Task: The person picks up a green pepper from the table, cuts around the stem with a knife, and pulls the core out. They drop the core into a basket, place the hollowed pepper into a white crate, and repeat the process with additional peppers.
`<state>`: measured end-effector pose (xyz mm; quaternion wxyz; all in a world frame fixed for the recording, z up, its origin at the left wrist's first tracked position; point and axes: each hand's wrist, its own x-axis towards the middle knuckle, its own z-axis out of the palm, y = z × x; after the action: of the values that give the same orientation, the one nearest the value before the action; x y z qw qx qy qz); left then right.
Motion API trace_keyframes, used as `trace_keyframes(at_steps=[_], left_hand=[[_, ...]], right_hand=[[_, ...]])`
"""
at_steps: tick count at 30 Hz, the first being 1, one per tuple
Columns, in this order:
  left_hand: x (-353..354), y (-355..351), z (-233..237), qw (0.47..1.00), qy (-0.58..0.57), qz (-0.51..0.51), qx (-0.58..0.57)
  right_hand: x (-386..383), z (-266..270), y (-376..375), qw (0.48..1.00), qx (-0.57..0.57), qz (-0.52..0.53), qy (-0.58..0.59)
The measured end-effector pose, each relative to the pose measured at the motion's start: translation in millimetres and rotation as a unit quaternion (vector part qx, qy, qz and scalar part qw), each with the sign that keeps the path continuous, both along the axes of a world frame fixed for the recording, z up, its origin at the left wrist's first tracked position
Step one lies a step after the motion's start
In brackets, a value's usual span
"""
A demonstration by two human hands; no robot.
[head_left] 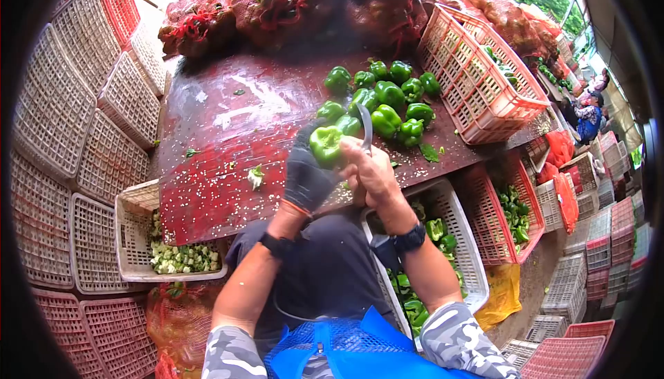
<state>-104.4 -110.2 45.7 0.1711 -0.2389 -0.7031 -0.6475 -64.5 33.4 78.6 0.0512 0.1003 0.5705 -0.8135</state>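
Observation:
My left hand (306,175), in a dark glove, is closed round a green bell pepper (326,145) above the red table. Close beside it, my right hand (372,171) is bare and grips a knife, its curved blade (366,122) pointing up and away from me. The handle is hidden in my fingers. Just beyond both hands lies a pile of whole green bell peppers (389,93). White seeds and a pale pepper core (256,176) are scattered over the tabletop (207,192) to the left.
A crate (142,272) of pale cores stands at the lower left. By my right leg is a white crate (474,261) of cut peppers, next to a red crate (484,220). A tilted crate (477,95) and red mesh sacks (270,5) rest at the table's back. Crate stacks (48,102) line the left.

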Motion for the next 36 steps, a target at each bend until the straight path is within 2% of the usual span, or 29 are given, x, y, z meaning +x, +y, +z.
trace_keyframes(at_steps=[2,5,7,9,10,11,12,14,15,17,18,19,20,21,22,23,24,26,27,29,30,32,33,34,36], left_hand=[[12.1,20.2,3.6,0.998,-0.003,0.054,0.042],[23.9,32.5,8.1,0.994,-0.058,0.037,0.086],[22.5,33.5,11.9,0.995,-0.017,0.05,0.088],[19.9,21.3,17.9,0.973,-0.186,-0.055,0.127],[19.3,19.5,11.4,0.941,-0.244,-0.107,0.209],[17.1,18.4,9.3,0.941,-0.242,-0.107,0.209],[15.2,17.5,6.4,0.949,-0.214,-0.125,0.194],[13.0,13.4,4.1,0.969,-0.154,-0.154,0.119],[13.7,15.0,4.7,0.968,-0.155,-0.158,0.117],[15.2,19.2,7.6,0.981,-0.138,-0.135,0.011],[12.0,20.3,3.3,0.981,-0.137,-0.137,0.011],[6.4,20.4,-4.2,0.99,0.018,-0.087,-0.11],[5.2,20.6,-4.3,0.958,0.172,-0.031,-0.227],[8.1,21.6,-5.9,0.958,0.171,-0.032,-0.228],[12.5,23.6,-7.8,0.987,0.028,-0.093,-0.125],[14.7,26.3,-7.7,0.981,-0.116,-0.151,-0.018],[11.7,28.5,-12.7,0.981,-0.116,-0.153,-0.017],[6.6,30.7,-21.3,0.983,0.039,-0.12,-0.135],[5.6,30.8,-21.0,0.982,0.039,-0.122,-0.135],[6.3,30.7,-15.3,0.944,0.17,-0.06,-0.275],[9.8,31.1,-10.7,0.945,0.168,-0.062,-0.272],[14.8,37.9,-2.4,0.935,0.268,-0.001,-0.234],[7.6,37.9,-17.1,0.936,0.27,-0.004,-0.227],[-3.5,33.7,-42.6,0.958,0.211,-0.013,-0.191],[-8.6,37.6,-48.5,0.987,0.091,-0.012,-0.13]], right_hand=[[19.8,9.7,-3.8,0.999,0.026,-0.038,0.029],[39.6,20.2,-3.4,0.983,0.122,-0.066,0.117],[49.0,12.5,5.9,0.982,0.143,-0.06,0.109],[59.7,6.2,19.6,0.98,0.162,-0.052,0.101],[65.9,5.0,29.3,0.976,0.199,-0.035,0.08],[70.8,5.2,33.9,0.969,0.237,-0.016,0.06],[77.4,3.2,32.0,0.966,0.232,-0.028,0.111],[86.0,4.3,32.5,0.96,0.257,-0.016,0.11],[89.6,6.2,32.4,0.953,0.284,-0.004,0.11],[90.1,7.4,31.6,0.952,0.289,-0.021,0.1],[89.1,3.5,34.2,0.953,0.285,-0.009,0.097],[88.0,1.5,35.5,0.955,0.281,0.005,0.096],[89.0,3.5,33.4,0.957,0.273,-0.014,0.1],[90.1,1.4,33.4,0.957,0.272,-0.014,0.099],[90.7,-1.8,34.2,0.956,0.269,-0.031,0.114],[90.8,-3.7,35.6,0.954,0.266,-0.048,0.129],[90.1,-4.0,36.6,0.954,0.267,-0.049,0.129],[90.8,-5.8,35.7,0.953,0.273,-0.041,0.127],[91.8,-7.1,34.9,0.953,0.272,-0.044,0.126],[92.6,-10.1,34.2,0.958,0.261,-0.043,0.112],[92.8,-13.7,34.1,0.949,0.289,-0.048,0.116],[94.8,-20.5,32.1,0.933,0.325,-0.07,0.137],[95.9,-24.1,33.4,0.921,0.35,-0.076,0.152],[94.0,-48.5,39.4,0.84,0.466,-0.102,0.258],[105.7,-54.4,41.4,0.857,0.448,-0.061,0.247]])
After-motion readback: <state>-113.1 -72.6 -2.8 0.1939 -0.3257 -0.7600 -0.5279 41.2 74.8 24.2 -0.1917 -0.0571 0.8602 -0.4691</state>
